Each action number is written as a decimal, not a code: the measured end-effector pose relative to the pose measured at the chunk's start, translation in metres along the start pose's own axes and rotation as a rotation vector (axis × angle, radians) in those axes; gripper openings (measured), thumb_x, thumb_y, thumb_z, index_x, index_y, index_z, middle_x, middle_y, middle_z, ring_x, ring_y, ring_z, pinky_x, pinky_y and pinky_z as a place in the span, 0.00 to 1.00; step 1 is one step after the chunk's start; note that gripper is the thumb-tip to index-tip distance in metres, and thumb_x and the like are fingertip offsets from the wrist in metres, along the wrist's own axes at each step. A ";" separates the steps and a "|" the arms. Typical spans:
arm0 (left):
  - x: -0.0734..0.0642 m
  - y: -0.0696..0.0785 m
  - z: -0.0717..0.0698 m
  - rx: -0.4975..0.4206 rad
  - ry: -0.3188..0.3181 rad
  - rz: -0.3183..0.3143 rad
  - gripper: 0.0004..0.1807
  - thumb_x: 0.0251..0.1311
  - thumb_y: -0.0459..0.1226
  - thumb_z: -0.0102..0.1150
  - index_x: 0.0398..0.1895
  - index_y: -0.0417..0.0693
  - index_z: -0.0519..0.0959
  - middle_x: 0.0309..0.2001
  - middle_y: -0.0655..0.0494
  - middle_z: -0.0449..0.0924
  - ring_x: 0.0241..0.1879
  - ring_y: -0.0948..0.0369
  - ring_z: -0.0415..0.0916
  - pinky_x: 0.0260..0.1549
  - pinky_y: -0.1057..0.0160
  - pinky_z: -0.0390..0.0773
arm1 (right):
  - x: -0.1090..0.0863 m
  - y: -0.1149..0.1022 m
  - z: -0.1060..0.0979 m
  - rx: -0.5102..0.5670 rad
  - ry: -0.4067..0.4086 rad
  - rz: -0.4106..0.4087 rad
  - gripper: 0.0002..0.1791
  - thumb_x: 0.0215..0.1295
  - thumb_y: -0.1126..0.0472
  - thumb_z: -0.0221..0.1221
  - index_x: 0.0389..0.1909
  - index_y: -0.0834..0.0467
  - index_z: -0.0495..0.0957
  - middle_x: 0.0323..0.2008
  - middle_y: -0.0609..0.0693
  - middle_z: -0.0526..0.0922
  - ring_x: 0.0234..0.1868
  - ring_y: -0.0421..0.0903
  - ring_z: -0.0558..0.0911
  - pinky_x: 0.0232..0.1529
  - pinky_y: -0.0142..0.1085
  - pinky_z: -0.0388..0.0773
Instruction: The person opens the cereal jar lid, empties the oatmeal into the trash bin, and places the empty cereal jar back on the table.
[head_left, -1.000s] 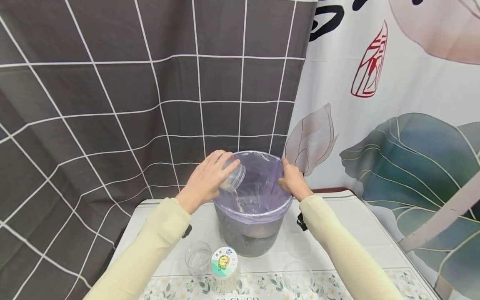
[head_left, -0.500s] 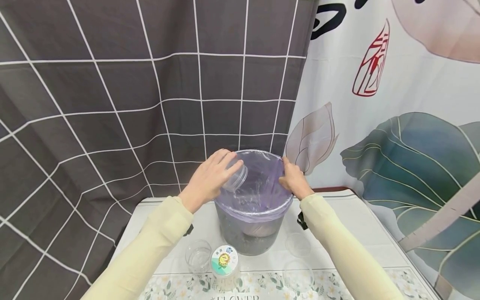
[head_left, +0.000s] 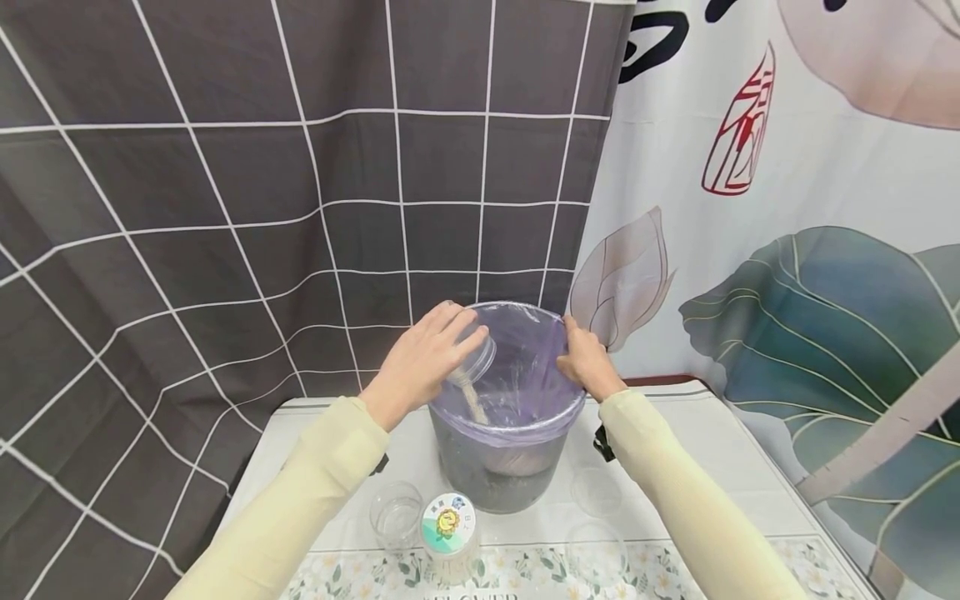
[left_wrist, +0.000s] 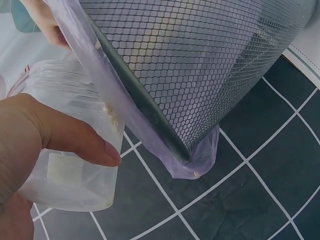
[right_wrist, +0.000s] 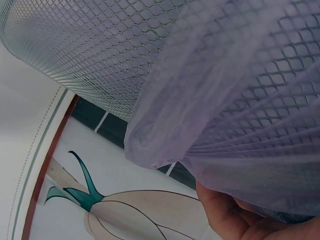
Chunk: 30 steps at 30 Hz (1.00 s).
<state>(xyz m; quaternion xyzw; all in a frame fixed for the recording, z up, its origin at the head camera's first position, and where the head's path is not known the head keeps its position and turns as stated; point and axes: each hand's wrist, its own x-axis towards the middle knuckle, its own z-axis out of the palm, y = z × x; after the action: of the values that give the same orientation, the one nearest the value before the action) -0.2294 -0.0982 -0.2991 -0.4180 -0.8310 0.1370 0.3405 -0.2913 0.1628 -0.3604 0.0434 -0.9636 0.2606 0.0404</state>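
The bag [head_left: 525, 358] looks glossy plastic, the bin [left_wrist: 185, 70] metal mesh, the jar [left_wrist: 82, 106] smooth plastic.

Thick tan stream [head_left: 472, 398] now falling from clear jar [head_left: 479, 362] into purple liner [head_left: 517, 354]; none clearly visible half a second ago, thinner trickle one second ago. Left hand [head_left: 423, 357] and jar slightly right and lower in head view versus one second ago.

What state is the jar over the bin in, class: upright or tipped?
Tipped: in the head view, the jar slants downward over the bin, and a pale stream falls from its mouth.
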 end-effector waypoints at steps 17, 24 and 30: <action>-0.001 0.008 0.005 0.038 0.026 0.055 0.30 0.40 0.23 0.63 0.51 0.48 0.74 0.54 0.48 0.70 0.57 0.51 0.63 0.65 0.57 0.56 | 0.002 0.002 0.002 -0.020 0.016 -0.012 0.40 0.48 0.69 0.52 0.67 0.66 0.51 0.56 0.73 0.67 0.55 0.68 0.69 0.53 0.58 0.68; -0.003 0.011 0.006 0.105 -0.027 0.092 0.34 0.34 0.26 0.66 0.53 0.50 0.74 0.56 0.51 0.70 0.59 0.53 0.63 0.67 0.58 0.53 | 0.002 0.001 0.003 -0.021 -0.005 0.005 0.41 0.49 0.69 0.52 0.67 0.66 0.50 0.56 0.73 0.66 0.55 0.68 0.69 0.54 0.58 0.68; -0.003 0.010 0.007 0.121 -0.043 0.122 0.36 0.32 0.27 0.66 0.54 0.51 0.73 0.57 0.53 0.70 0.60 0.55 0.62 0.67 0.58 0.50 | 0.002 0.001 0.001 -0.027 0.006 -0.008 0.41 0.48 0.69 0.52 0.67 0.66 0.51 0.56 0.73 0.67 0.55 0.68 0.69 0.54 0.58 0.68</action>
<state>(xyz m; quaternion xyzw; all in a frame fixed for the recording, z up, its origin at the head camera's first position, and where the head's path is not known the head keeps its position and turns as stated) -0.2271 -0.0939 -0.3110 -0.4434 -0.8013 0.2166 0.3382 -0.2932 0.1625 -0.3616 0.0459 -0.9667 0.2476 0.0448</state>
